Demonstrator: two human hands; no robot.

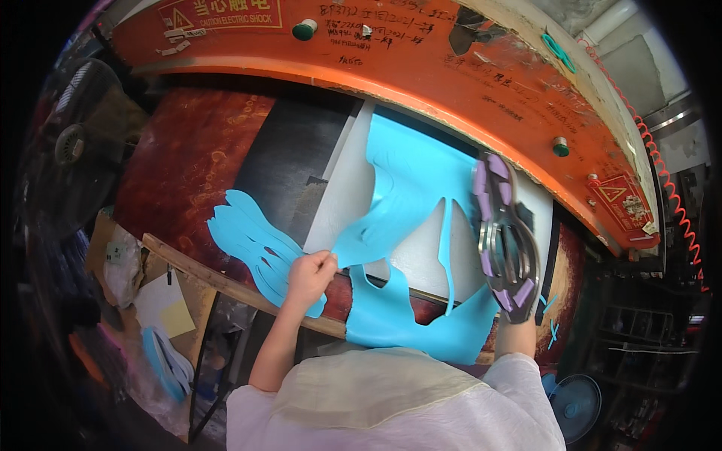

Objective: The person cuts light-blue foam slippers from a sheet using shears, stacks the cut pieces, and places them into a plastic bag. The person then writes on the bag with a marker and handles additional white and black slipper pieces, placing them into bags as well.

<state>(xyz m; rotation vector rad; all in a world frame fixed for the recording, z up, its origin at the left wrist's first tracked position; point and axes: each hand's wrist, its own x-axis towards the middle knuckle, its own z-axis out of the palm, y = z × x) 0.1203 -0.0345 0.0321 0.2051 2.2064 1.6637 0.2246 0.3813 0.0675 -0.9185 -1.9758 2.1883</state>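
My left hand (312, 276) is closed, pinching the near end of a blue sole-shaped piece (376, 229) with slots in it. That piece slants up over the blue sheet (410, 154), which has large cut-outs and lies across a white cutting board (346, 180). Beside the same hand, on the left, several blue cut pieces (252, 244) lie fanned in a pile. My right hand (517, 326) grips the near end of a sole-shaped metal cutting die (505, 240) with purple foam pads; the die hides most of its fingers. The sheet's near part (414, 331) droops over the table edge.
An orange press beam (421, 45) with green buttons spans the far side. Dark red table surface (188, 150) extends left, with a wooden rail (203, 272) along its front. Lower left, a side board holds paper (162, 304) and more cut pieces (167, 364). A fan (575, 406) stands lower right.
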